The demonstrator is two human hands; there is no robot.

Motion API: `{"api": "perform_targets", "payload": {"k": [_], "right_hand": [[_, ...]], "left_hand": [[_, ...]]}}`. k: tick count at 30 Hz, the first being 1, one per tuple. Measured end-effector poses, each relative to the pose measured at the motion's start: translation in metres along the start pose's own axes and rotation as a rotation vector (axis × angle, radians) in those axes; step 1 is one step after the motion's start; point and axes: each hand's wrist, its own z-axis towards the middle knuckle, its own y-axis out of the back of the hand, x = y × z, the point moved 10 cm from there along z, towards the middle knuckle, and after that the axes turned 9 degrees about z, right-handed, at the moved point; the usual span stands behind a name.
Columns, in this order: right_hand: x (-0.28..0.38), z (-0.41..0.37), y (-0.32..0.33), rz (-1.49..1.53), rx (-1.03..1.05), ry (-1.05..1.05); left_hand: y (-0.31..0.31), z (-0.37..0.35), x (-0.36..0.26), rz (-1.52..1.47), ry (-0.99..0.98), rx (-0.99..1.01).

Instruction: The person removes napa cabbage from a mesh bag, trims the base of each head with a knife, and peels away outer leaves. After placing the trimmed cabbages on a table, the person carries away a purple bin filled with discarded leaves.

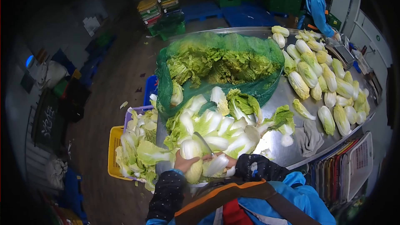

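My left hand is wrapped round the side of a trimmed napa cabbage at the near edge of the metal table. In my right hand is a knife, its blade slanting up and left beside the cabbage. A loose white cabbage leaf lies against the right hand and partly covers its fingers. Beyond both hands spreads a pile of cut cabbage leaves. A green mesh sack of untrimmed napa cabbages lies open behind the pile.
Trimmed cabbages cover the table's right side, near a grey cloth. Leaves overflow a purple crate by a yellow crate at left. A co-worker in blue stands at the far right end. Stacked baskets stand at near right.
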Motion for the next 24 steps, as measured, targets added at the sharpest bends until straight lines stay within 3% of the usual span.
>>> {"api": "perform_targets", "payload": {"k": [2,4,5,6,8,9,10,12,13,14,15,16,17,18,19,20,22,23,24], "right_hand": [[0.024,-0.008,-0.023,-0.01,-0.001,-0.002],[0.058,-0.017,-0.048,-0.062,0.043,0.078],[0.065,-0.021,-0.038,-0.033,-0.06,0.059],[0.079,-0.028,-0.025,-0.37,-0.215,0.106],[0.093,-0.048,-0.039,-0.114,-0.259,-0.023],[0.104,-0.051,-0.049,-0.118,-0.264,-0.03],[0.111,-0.047,-0.074,0.045,-0.131,-0.034],[0.127,-0.036,-0.081,0.195,0.04,0.089],[0.121,-0.026,-0.066,0.196,0.071,0.096],[0.119,-0.021,-0.059,0.199,0.102,0.105],[0.133,-0.024,-0.073,0.174,-0.049,0.188],[0.132,-0.03,-0.078,0.167,-0.044,0.204],[0.131,-0.035,-0.073,0.033,-0.106,0.252],[0.135,-0.043,-0.077,-0.096,-0.175,0.293],[0.128,-0.05,-0.07,-0.083,-0.373,0.248],[0.127,-0.054,-0.086,-0.079,-0.376,0.241],[0.162,-0.072,-0.118,-0.522,-0.503,0.508],[0.169,-0.076,-0.131,-0.399,-0.411,0.512],[0.17,-0.077,-0.121,-0.397,-0.411,0.513]], "left_hand": [[0.014,-0.002,-0.001,0.031,0.031,0.008],[-0.019,-0.014,0.011,-0.935,0.227,0.478],[-0.008,-0.02,0.009,-1.063,0.239,0.42],[0.004,-0.036,-0.016,-1.054,0.236,0.423],[0.059,-0.08,-0.147,-0.56,-0.532,0.354],[0.076,-0.093,-0.187,-0.29,-0.757,0.204],[0.087,-0.11,-0.221,-0.008,-0.964,0.045],[0.092,-0.13,-0.262,0.559,-1.092,-0.287],[0.088,-0.125,-0.262,0.576,-1.019,-0.363],[0.076,-0.122,-0.257,0.482,-0.93,-0.305],[0.053,-0.117,-0.24,-0.061,-0.837,0.025],[0.026,-0.115,-0.224,-0.585,-0.693,0.361],[0.016,-0.115,-0.219,-0.577,-0.713,0.364],[0.017,-0.105,-0.199,-0.624,-0.587,0.225],[0.018,-0.096,-0.178,-0.669,-0.444,0.087],[0.008,-0.094,-0.176,-0.67,-0.436,0.087],[0.018,-0.092,-0.175,-0.528,-0.528,-0.15],[0.034,-0.104,-0.194,-0.291,-0.625,-0.25],[0.043,-0.105,-0.201,-0.288,-0.626,-0.249]]}}
